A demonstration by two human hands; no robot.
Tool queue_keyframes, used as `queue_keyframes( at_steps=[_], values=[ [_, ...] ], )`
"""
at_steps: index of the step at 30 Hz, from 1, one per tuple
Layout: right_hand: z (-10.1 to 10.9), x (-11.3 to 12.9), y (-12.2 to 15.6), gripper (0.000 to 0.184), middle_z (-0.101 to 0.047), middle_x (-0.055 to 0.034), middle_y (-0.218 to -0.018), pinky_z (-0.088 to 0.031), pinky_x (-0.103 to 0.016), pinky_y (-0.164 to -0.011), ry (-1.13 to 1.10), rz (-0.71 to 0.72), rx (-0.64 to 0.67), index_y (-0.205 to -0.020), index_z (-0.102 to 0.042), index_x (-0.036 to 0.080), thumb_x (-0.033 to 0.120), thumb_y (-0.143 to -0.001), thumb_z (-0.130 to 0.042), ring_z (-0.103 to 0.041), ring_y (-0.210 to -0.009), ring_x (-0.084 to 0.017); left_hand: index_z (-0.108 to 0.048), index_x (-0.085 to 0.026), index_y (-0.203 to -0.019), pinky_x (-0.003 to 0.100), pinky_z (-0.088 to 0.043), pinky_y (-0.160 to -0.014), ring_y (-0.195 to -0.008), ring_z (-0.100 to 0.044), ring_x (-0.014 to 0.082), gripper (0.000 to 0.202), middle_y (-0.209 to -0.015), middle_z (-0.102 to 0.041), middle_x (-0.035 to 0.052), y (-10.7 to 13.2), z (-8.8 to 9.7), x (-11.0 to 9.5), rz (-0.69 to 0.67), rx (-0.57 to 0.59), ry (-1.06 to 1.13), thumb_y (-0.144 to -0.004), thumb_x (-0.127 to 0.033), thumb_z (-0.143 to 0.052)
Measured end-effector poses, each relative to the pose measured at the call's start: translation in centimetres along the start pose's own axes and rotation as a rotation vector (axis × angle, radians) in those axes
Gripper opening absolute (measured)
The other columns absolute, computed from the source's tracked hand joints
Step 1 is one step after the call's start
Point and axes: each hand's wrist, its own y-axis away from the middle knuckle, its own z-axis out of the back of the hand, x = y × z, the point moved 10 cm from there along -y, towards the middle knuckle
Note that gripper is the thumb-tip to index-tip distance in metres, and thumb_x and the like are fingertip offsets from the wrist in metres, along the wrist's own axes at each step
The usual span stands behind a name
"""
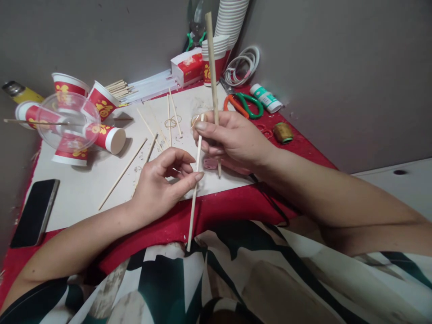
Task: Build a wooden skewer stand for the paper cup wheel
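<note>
My left hand [165,182] pinches a thin wooden stick [193,202] between thumb and fingers; the stick runs from near my right hand's thumb down over the table's front edge. My right hand [232,139] is closed around a thicker, longer wooden stick [211,63] that points up and away, its lower end poking out below the fingers. The thin stick's upper end touches my right thumb. Both hands hover over a white board [77,189] lying on the red cloth [229,204]. A small pink object [209,164] lies under my right hand.
Several loose sticks [123,173] lie on the board. At left stands a cluster of red paper cups with a clear plastic lid [67,120]. A black phone [33,211] lies at the left edge. Scissors [245,103], a tissue box [187,66], stacked cups [229,22], a tube [266,97] sit behind.
</note>
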Motion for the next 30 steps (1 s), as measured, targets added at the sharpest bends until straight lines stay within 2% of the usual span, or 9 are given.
queue_keyframes(
  at_steps=[5,11,19,30],
  values=[
    [-0.3,-0.3,0.1,0.029,-0.049,0.0075,-0.054,-0.024,-0.016,-0.034,-0.027,-0.014,0.019,-0.077,-0.052,0.018,0.041,-0.086,-0.068,-0.028,-0.038,-0.003,-0.064,-0.017,-0.085,0.018,-0.049,-0.062,-0.064,-0.060,0.0080,0.013,-0.072,-0.064,-0.0015,0.1,-0.1,0.1,-0.020,-0.006,-0.040,-0.080,-0.023,-0.074],
    [-0.4,-0.2,0.2,0.029,-0.052,0.0075,-0.054,-0.026,-0.017,-0.034,-0.043,-0.014,0.014,-0.076,-0.050,0.019,0.041,-0.086,-0.067,-0.028,-0.036,-0.003,-0.065,-0.017,-0.093,0.018,-0.050,-0.062,-0.066,-0.060,0.0090,0.019,-0.073,-0.064,-0.0007,0.1,-0.2,1.7,0.084,-0.002,0.120,-0.079,-0.026,-0.075],
    [-0.7,-0.1,0.2,0.034,-0.048,0.0082,-0.050,-0.024,-0.017,-0.034,-0.013,-0.010,0.029,-0.075,-0.052,0.018,0.046,-0.083,-0.069,-0.029,-0.035,-0.003,-0.067,-0.017,-0.085,0.019,-0.050,-0.061,-0.063,-0.060,0.0090,0.014,-0.072,-0.066,-0.0004,0.2,-0.2,1.5,0.068,-0.007,0.062,-0.081,-0.029,-0.073],
    [-1.0,0.0,0.5,0.039,-0.047,0.0075,-0.047,-0.023,-0.018,-0.037,0.030,0.027,-0.001,-0.071,-0.052,0.017,0.050,-0.082,-0.069,-0.034,-0.038,-0.004,-0.067,-0.017,-0.082,0.021,-0.049,-0.059,-0.060,-0.060,0.0106,0.018,-0.068,-0.065,0.0002,1.0,-0.6,2.5,0.103,-0.022,0.120,-0.083,-0.034,-0.070]
  ],
)
